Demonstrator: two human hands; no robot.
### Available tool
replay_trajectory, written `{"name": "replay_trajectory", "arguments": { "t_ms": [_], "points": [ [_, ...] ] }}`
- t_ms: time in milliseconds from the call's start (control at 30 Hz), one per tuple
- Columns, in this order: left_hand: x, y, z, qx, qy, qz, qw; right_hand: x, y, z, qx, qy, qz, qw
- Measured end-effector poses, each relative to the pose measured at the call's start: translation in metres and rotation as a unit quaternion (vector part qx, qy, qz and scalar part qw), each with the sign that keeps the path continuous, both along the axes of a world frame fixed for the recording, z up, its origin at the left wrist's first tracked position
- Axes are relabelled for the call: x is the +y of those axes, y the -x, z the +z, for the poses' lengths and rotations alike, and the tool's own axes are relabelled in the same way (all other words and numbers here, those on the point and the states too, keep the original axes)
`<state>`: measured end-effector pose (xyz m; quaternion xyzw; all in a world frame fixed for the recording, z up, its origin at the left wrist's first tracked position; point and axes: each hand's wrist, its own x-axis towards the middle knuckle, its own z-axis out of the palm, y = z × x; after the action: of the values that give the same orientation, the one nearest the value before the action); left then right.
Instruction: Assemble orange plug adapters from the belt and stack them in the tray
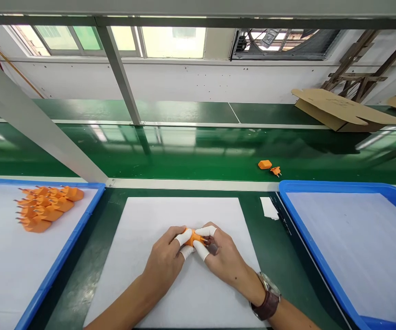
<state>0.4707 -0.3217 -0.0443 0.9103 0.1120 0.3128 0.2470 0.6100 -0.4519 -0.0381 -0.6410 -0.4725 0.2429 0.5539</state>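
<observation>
Both hands meet over the middle of a white foam sheet [156, 215] and pinch one small orange plug part [195, 237] between them. My left hand [166, 261] grips its left side with white finger cots on thumb and forefinger. My right hand [220, 256], also with finger cots and a brown-strapped watch on the wrist, grips its right side. Most of the part is hidden by the fingers.
A blue tray [81, 220] at left holds several orange plug parts [45, 208] on white foam. A second blue tray [321, 256] at right has only white foam. Two orange pieces [269, 167] lie on the green conveyor belt [184, 156]. A folded cardboard box [342, 112] lies beyond.
</observation>
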Motion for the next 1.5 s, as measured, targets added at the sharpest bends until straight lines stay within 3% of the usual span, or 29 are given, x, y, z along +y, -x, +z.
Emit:
{"name": "replay_trajectory", "arguments": {
  "t_ms": [267,467,533,600,733,833,1067,1167,1267,1367,1500],
  "points": [
    [0.002,-0.002,-0.002,-0.001,0.025,-0.012,1.000,0.007,-0.003,0.000,0.089,0.011,0.017,0.996],
    [0.003,0.000,-0.001,0.030,0.065,-0.036,0.997,0.002,-0.001,0.004,0.047,0.023,0.009,0.999],
    [0.006,0.001,0.001,0.041,0.119,-0.028,0.992,-0.002,-0.008,0.009,0.025,0.028,0.013,0.999],
    [0.011,0.002,0.004,0.069,0.223,-0.008,0.972,-0.005,-0.017,0.013,-0.008,0.033,-0.003,0.999],
    [0.026,0.002,0.009,0.097,0.448,0.013,0.889,-0.005,-0.030,0.014,-0.079,0.058,-0.036,0.995],
    [0.035,0.000,0.011,0.087,0.498,0.015,0.863,-0.002,-0.030,0.008,-0.145,0.046,-0.034,0.988],
    [0.029,-0.003,0.011,0.047,0.484,-0.013,0.874,-0.002,-0.024,-0.012,-0.278,0.036,-0.015,0.960],
    [0.023,0.000,0.018,0.024,0.416,-0.004,0.909,-0.002,-0.023,-0.016,-0.317,0.036,-0.012,0.948],
    [0.027,0.013,0.032,-0.011,0.287,0.064,0.956,-0.002,-0.022,-0.019,-0.347,0.043,-0.013,0.937],
    [0.049,0.041,0.052,-0.081,0.227,0.121,0.963,-0.003,-0.022,-0.022,-0.355,0.046,-0.012,0.934],
    [0.110,0.102,0.090,-0.189,0.221,0.246,0.925,-0.004,-0.023,-0.030,-0.356,0.043,-0.015,0.933]
  ]
}}
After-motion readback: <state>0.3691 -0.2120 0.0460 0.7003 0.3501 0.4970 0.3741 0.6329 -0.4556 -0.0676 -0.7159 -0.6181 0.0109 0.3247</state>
